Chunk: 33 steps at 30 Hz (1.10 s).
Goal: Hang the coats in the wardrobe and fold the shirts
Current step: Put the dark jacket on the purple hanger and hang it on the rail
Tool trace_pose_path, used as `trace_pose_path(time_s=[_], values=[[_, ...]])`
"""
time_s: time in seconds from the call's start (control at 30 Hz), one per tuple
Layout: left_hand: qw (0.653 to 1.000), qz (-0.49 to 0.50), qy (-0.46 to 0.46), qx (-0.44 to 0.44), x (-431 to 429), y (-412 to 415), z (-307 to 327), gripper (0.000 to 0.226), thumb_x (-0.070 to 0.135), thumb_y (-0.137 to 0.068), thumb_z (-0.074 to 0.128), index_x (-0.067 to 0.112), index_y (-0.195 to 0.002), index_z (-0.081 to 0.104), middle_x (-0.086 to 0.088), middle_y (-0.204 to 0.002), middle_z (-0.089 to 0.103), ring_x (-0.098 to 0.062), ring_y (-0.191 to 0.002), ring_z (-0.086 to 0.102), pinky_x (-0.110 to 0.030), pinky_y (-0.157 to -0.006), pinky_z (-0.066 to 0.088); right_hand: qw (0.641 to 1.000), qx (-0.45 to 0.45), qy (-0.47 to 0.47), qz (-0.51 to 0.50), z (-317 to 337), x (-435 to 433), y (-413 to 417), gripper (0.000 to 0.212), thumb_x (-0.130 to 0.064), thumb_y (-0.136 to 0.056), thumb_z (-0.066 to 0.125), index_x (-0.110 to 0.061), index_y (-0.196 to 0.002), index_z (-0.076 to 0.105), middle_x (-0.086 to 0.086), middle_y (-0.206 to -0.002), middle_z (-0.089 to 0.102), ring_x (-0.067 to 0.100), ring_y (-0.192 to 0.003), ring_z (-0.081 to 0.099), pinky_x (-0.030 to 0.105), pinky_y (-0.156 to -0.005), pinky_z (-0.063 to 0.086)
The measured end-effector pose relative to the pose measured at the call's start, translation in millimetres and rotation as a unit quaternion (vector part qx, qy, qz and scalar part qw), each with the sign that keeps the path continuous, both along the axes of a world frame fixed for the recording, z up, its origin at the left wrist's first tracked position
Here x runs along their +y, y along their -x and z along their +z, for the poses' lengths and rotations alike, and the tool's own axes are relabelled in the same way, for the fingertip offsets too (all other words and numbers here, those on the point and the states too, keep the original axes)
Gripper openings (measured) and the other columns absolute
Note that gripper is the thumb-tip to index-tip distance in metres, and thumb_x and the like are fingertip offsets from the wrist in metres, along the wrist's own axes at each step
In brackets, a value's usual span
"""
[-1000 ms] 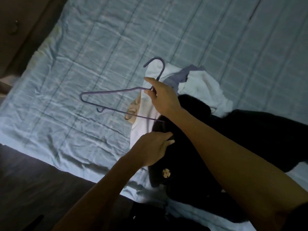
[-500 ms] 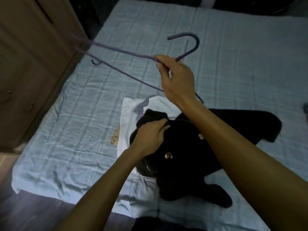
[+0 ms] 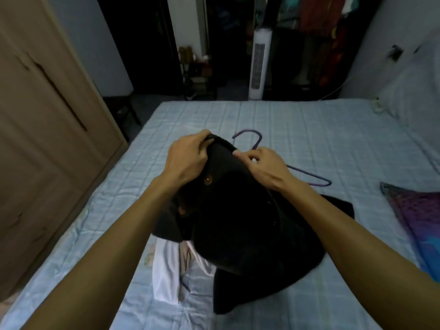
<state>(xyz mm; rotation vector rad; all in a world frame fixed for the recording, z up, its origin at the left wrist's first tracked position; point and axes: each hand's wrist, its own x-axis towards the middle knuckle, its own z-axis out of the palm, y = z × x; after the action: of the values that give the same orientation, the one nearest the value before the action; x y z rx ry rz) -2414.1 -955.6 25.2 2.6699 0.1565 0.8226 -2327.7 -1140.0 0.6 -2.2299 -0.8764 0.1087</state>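
A: Where's the coat rn?
B: We've got the black coat [image 3: 238, 222] lifted over the bed [image 3: 309, 120]. Its lower part is draped on the sheet & over a white shirt [image 3: 166, 270]. Our left hand [image 3: 188, 160] grips its top edge, fingers curled round the fabric.
A: Right hand?
B: Our right hand [image 3: 266, 170] is closed round the neck of the purple hanger [image 3: 312, 178], just beside the collar, hook up. Wooden wardrobe [image 3: 47, 139] stands on our left.

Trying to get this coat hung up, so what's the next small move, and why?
Probably draw the black coat rightward over the bare arm of the purple hanger: the left hand grips one shoulder, and the right hand holds the hanger's neck.
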Motion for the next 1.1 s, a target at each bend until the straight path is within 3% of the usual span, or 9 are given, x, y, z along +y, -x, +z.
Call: trace_pose_path(time_s=[0.07, 0.17, 0.27, 0.47, 0.6, 0.73, 0.83, 1.0, 1.1], values=[[1.0, 0.0, -0.006, -0.026, -0.3, -12.0, 25.6, 0.019, 0.025, -0.093, 0.044, 0.019, -0.098, 0.061, -0.009, -0.091, 0.069, -0.032, -0.085, 0.061, -0.034, -0.067, 0.041, 1.0, 0.008, 0.0, 0.023, 16.6, -3.1, -2.8, 0.037, -0.07, -0.084, 0.041, -0.043, -0.072, 0.064, -0.009, -0.077, 0.063, 0.01, -0.075, 0.058, 0.032, -0.072, 0.048], [0.998, -0.041, -0.029, -0.042, -8.3, -27.6, 53.1, 0.018, 0.025, -0.092, 0.046, 0.019, -0.099, 0.062, -0.007, -0.092, 0.069, -0.03, -0.086, 0.062, -0.038, -0.07, 0.046, 1.0, -0.002, -0.018, 0.022, 38.1, 1.0, -5.7, 0.024, -0.053, -0.087, 0.054, -0.039, -0.067, 0.056, -0.009, -0.073, 0.057, 0.009, -0.073, 0.057, 0.029, -0.066, 0.046], [0.997, -0.078, 0.014, -0.023, -10.7, -31.9, 57.9, 0.017, 0.025, -0.095, 0.046, 0.02, -0.1, 0.062, -0.002, -0.092, 0.069, -0.023, -0.086, 0.061, -0.04, -0.074, 0.048, 0.996, -0.074, -0.017, -0.053, 43.2, 3.3, -11.1, 0.019, -0.035, -0.089, 0.054, -0.026, -0.074, 0.062, -0.003, -0.073, 0.058, 0.014, -0.069, 0.057, 0.038, -0.064, 0.05], [0.982, -0.105, 0.157, 0.012, -5.8, -30.3, 14.0, 0.024, 0.031, -0.098, 0.047, 0.016, -0.109, 0.063, -0.003, -0.098, 0.068, -0.02, -0.093, 0.062, -0.032, -0.08, 0.047, 0.971, -0.164, -0.022, -0.173, 49.9, 6.1, -22.2, 0.027, -0.046, -0.09, 0.049, -0.03, -0.094, 0.07, -0.002, -0.081, 0.062, 0.016, -0.075, 0.057, 0.037, -0.066, 0.049], [0.935, -0.144, 0.303, 0.113, 1.6, -17.4, -31.4, 0.03, 0.047, -0.088, 0.059, 0.029, -0.111, 0.057, 0.015, -0.098, 0.064, -0.003, -0.092, 0.061, -0.016, -0.075, 0.047, 0.962, -0.166, -0.018, -0.218, 50.5, 3.3, -23.4, 0.023, -0.039, -0.092, 0.051, -0.027, -0.095, 0.071, -0.002, -0.088, 0.058, 0.014, -0.08, 0.052, 0.031, -0.067, 0.041], [0.858, -0.17, 0.377, 0.304, 19.1, 0.7, -109.8, 0.044, 0.058, -0.07, 0.072, 0.033, -0.105, 0.065, 0.012, -0.104, 0.07, -0.002, -0.097, 0.065, -0.033, -0.094, 0.051, 0.958, -0.154, -0.045, -0.238, 49.7, -14.2, -31.5, 0.023, -0.035, -0.093, 0.05, -0.03, -0.102, 0.07, 0.001, -0.096, 0.062, 0.016, -0.087, 0.055, 0.029, -0.07, 0.041], [0.811, -0.228, 0.355, 0.406, 15.4, 7.2, -147.0, 0.053, 0.051, -0.067, 0.08, 0.037, -0.115, 0.063, 0.015, -0.112, 0.067, -0.001, -0.104, 0.062, -0.031, -0.096, 0.049, 0.955, -0.136, -0.042, -0.258, 42.0, -28.2, -36.7, 0.025, -0.036, -0.093, 0.048, -0.03, -0.106, 0.068, 0.001, -0.099, 0.063, 0.017, -0.089, 0.057, 0.034, -0.074, 0.047], [0.885, -0.141, 0.34, 0.284, 14.0, -11.3, -168.6, 0.029, 0.023, -0.074, 0.077, 0.024, -0.101, 0.067, 0.004, -0.1, 0.07, -0.013, -0.094, 0.065, -0.041, -0.088, 0.053, 0.957, -0.072, -0.024, -0.281, 26.8, -53.7, -34.4, 0.027, -0.036, -0.083, 0.053, -0.017, -0.076, 0.07, 0.003, -0.065, 0.062, 0.019, -0.061, 0.056, 0.037, -0.059, 0.046], [0.933, -0.106, 0.275, 0.208, 41.3, -26.6, -141.5, 0.036, -0.003, -0.073, 0.06, 0.013, -0.104, 0.069, -0.003, -0.098, 0.068, -0.024, -0.097, 0.063, -0.031, -0.087, 0.047, 0.96, 0.028, 0.005, -0.277, 21.9, -75.1, -32.6, 0.025, -0.026, -0.073, 0.052, -0.015, -0.05, 0.049, 0.002, -0.049, 0.044, 0.021, -0.05, 0.041, 0.033, -0.053, 0.034]])
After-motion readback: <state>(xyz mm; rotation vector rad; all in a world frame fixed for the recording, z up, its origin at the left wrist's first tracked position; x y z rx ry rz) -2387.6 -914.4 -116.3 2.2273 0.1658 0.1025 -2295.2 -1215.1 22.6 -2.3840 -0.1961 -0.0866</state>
